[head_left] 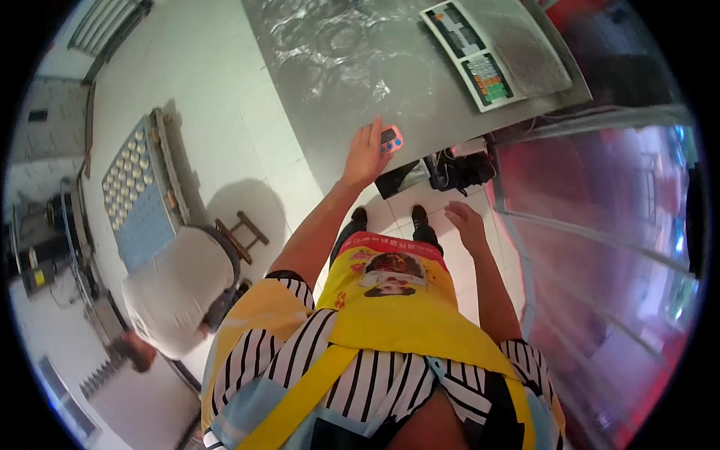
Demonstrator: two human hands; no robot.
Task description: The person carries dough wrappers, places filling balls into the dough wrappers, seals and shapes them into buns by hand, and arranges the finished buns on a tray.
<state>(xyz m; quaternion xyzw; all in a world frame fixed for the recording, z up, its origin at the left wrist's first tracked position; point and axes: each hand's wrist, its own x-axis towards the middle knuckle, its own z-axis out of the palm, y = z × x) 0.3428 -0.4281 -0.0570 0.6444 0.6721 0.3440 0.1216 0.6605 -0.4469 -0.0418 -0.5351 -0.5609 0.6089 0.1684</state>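
Observation:
My left hand [365, 155] is at the near edge of a grey metal table [322, 120], with its fingers around the left side of a small pink timer [391, 141] that has a dark display and blue buttons. My right hand [465, 221] hangs in the air to the right of the yellow apron [397, 315], its fingers loosely spread and nothing in them. Farther back on the table lies a white scale [480, 64] with a keypad and a metal plate. Clear crumpled plastic film [330, 37] covers part of the tabletop.
A co-worker in a light shirt [180, 289] bends at the left, beside a tray [142, 225] with rows of round pale pieces. A wooden stool [242, 236] stands on the floor. Black bags [457, 171] sit under the table's edge. Clear plastic curtains [592, 217] hang at the right.

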